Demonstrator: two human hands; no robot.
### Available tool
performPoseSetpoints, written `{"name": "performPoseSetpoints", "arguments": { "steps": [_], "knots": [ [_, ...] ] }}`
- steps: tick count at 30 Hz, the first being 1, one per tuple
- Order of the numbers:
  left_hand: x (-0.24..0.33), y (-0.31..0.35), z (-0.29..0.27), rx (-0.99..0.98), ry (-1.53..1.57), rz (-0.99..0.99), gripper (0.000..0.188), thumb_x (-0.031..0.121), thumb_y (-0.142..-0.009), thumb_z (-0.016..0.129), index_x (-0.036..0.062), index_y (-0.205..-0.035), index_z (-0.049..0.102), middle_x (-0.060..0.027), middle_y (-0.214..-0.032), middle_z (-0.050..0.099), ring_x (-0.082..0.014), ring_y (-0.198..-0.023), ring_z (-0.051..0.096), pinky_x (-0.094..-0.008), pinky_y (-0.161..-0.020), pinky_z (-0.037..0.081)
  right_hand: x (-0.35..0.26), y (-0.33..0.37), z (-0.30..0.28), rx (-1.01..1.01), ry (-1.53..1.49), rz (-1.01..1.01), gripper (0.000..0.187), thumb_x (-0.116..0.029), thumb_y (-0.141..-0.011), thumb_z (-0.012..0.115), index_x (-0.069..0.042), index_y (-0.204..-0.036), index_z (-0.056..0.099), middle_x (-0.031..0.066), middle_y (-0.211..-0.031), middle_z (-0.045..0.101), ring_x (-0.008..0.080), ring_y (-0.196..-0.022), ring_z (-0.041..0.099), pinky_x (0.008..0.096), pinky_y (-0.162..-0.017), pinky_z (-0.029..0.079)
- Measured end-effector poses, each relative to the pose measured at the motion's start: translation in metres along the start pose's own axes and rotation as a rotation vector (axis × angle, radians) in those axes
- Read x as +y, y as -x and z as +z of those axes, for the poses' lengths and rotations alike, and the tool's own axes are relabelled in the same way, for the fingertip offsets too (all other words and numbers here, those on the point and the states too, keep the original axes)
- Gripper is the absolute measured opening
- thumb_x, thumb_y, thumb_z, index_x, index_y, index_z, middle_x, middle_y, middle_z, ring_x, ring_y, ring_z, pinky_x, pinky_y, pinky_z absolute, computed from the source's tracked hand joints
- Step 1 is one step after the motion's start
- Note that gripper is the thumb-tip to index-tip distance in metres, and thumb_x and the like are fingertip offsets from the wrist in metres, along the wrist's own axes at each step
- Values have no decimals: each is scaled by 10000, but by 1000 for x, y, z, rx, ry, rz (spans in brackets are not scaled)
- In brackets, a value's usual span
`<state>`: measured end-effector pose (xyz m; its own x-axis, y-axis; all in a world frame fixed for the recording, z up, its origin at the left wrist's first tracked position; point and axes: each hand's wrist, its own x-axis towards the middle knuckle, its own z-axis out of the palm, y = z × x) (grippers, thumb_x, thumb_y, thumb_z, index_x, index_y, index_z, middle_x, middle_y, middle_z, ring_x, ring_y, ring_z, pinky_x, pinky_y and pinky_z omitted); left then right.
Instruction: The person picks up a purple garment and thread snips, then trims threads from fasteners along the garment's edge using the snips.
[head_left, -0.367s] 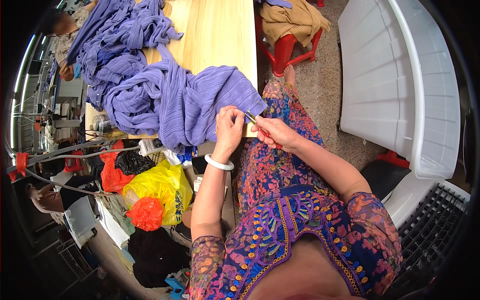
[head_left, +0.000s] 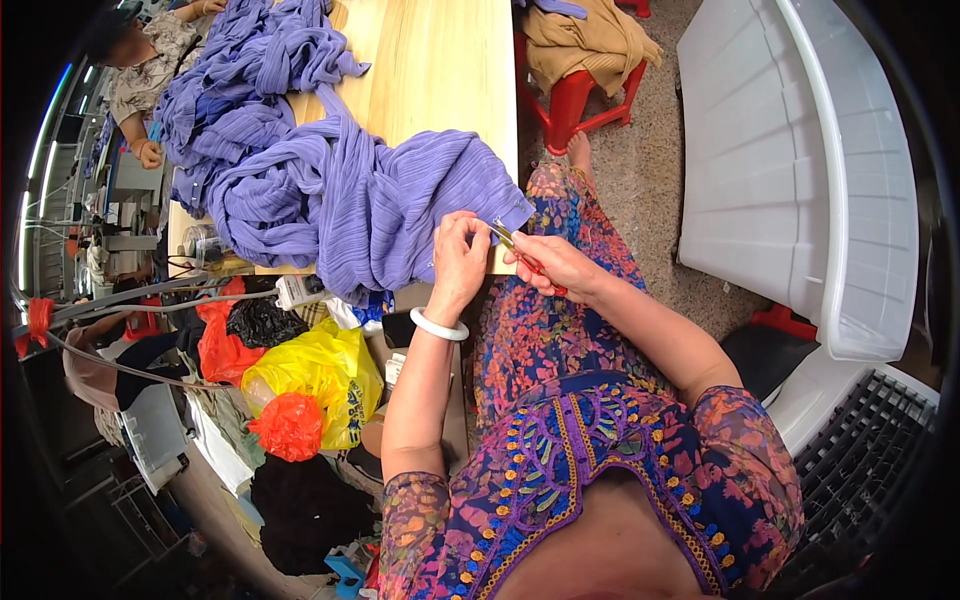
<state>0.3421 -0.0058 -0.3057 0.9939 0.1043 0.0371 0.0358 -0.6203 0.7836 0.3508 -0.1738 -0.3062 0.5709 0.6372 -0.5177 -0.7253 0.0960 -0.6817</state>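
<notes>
A purple crinkled knit garment (head_left: 350, 210) lies bunched along the table, its flat corner reaching the near right edge. At that corner my left hand (head_left: 462, 252) is closed, fingertips pinching the fabric; a white bangle (head_left: 438, 326) circles the wrist. My right hand (head_left: 555, 265) is wrapped round small red-handled scissors (head_left: 527, 260). Their blade tips point up and left, at the garment's edge just beside my left fingertips. Whether a thread lies between the blades is too small to make out.
The pale wooden table (head_left: 430, 70) ends just ahead of my lap. A red stool (head_left: 570, 105) with tan cloth stands beyond it. To the right is a large grey-white plastic bin (head_left: 760, 170). Yellow (head_left: 340, 380) and red bags crowd the left. Another person (head_left: 140, 85) is at the far left.
My hands, the scissors and the garment have barely moved. At the far left, the other person's arm has shifted away from the purple cloth, and a second person farther back has bent over.
</notes>
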Motion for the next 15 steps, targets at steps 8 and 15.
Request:
{"name": "performPoseSetpoints", "arguments": {
  "steps": [8, 15],
  "knots": [
    [-2, 0, 1, 17, 15, 5, 132, 141, -778, 565, 10, -759, 568, -125, -965, 549, -277, -871, 498, -347, -772, 394, -2, 0, 1, 8, -4, -28, 382, -367, -928, 356, -23, -909, 522, -14, -597, 475, 23, -400, 362, 162, -342, 285],
    [-1, 0, 1, 14, 3, 26, 130, 135, -772, 568, 6, -761, 566, -131, -960, 548, -279, -867, 500, -352, -768, 397, -4, -3, 3, 33, 23, -81, 360, -346, -928, 367, -23, -904, 526, -20, -595, 469, 17, -411, 364, 158, -351, 287]
  ]
}}
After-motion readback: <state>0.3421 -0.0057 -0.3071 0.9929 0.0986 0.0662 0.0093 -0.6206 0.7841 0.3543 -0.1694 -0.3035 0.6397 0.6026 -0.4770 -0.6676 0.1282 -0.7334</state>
